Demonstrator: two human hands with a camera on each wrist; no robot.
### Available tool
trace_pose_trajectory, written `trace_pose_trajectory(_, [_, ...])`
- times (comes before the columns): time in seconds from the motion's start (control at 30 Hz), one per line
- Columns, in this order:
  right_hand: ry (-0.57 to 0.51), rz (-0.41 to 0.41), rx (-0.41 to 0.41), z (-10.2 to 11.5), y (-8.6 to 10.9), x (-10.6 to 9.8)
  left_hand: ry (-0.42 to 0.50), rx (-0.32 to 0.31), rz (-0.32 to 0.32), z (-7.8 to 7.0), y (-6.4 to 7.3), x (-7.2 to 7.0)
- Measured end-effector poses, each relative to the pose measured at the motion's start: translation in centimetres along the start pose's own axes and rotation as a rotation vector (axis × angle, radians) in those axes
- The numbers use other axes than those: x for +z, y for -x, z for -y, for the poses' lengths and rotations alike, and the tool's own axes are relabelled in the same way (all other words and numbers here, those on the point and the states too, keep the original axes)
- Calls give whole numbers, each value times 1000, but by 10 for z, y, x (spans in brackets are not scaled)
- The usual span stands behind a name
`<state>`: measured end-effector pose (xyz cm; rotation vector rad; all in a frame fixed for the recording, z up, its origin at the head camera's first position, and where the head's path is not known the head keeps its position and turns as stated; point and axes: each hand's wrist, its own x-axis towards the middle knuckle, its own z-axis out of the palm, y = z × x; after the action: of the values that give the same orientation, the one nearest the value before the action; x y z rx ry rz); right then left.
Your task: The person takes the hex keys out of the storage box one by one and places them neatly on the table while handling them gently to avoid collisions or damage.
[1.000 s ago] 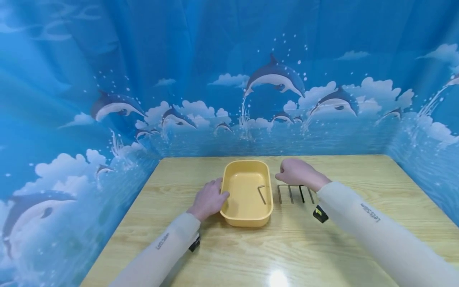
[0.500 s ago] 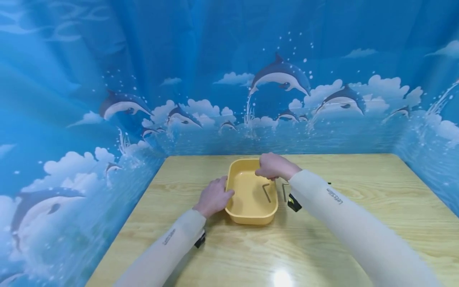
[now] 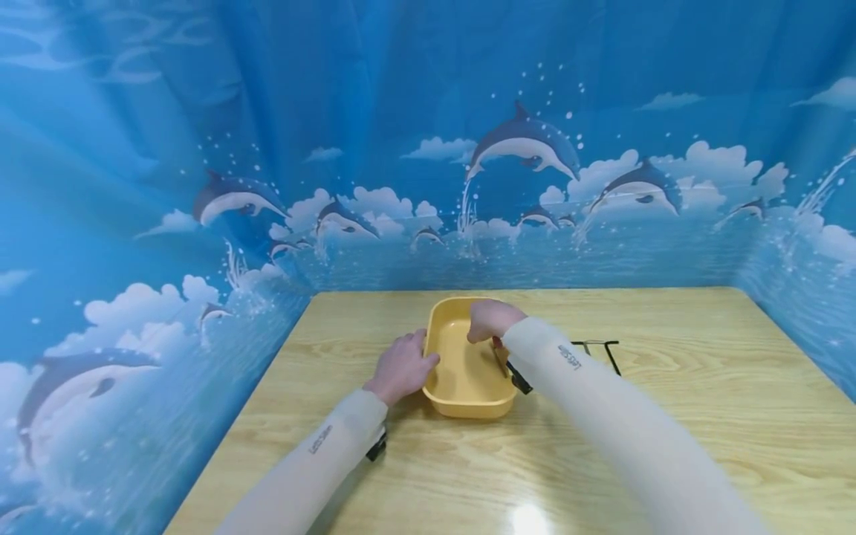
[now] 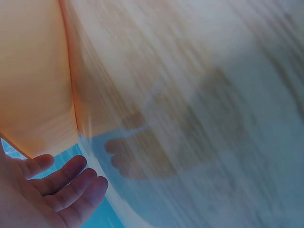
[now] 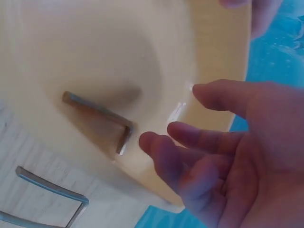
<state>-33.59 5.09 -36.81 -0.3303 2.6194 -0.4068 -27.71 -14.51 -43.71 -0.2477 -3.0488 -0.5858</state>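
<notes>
A yellow plastic tray stands on the table. My left hand grips its left rim, thumb inside and the other fingers outside. In the left wrist view, the fingers lie loosely by the tray's outer wall. My right hand reaches into the tray's far right part. Its thumb and fingers are apart, with nothing seen between them. A bent metal hex key lies in the tray below those fingers. On the table to the right lie several more hex keys, partly hidden by the right sleeve.
The light wood table extends in front of the tray and to both sides. A blue dolphin-print curtain surrounds it at the back and sides. A black wrist device sits under the right sleeve near the tray's right rim.
My right hand has moved left from above the hex keys on the table, over the right rim, and down into the tray. The left hand has stayed on the rim.
</notes>
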Motion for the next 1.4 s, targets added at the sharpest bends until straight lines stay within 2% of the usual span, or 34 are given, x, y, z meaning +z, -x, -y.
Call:
trace_pose_trajectory(0.07, [17,-3,1,0,-2,2,-1,-1,3,1,0,1])
trace_pose_trajectory(0.27, [164,1,-16,2,-4,3,-7,-1,7,2,-2,2])
trace_pose_trajectory(0.33, [173,19,2,2,-6,5,-4,4,6,2,-2,2])
trace_pose_trajectory(0.5, [253,39,-12,6,-9,9,-2,22,-6,2,-1,2])
trace_pose_trajectory(0.77, [334,8,-24,9,-6,15,2,12,-13,3,1,4])
trace_pose_trajectory(0.87, [320,9,-16,9,-7,16,0,13,-16,2,0,4])
trace_pose_trajectory(1.0, [232,5,11,9,-7,17,6,28,-27,1,1,3])
trace_pose_trajectory(1.13, [192,-19,36,8,-8,20,11,40,-34,0,1,2])
trace_pose_trajectory(1.3, [153,-38,67,7,-10,24,12,36,-34,0,1,2])
trace_pose_trajectory(1.4, [182,-24,60,8,-11,25,7,33,-30,1,1,2])
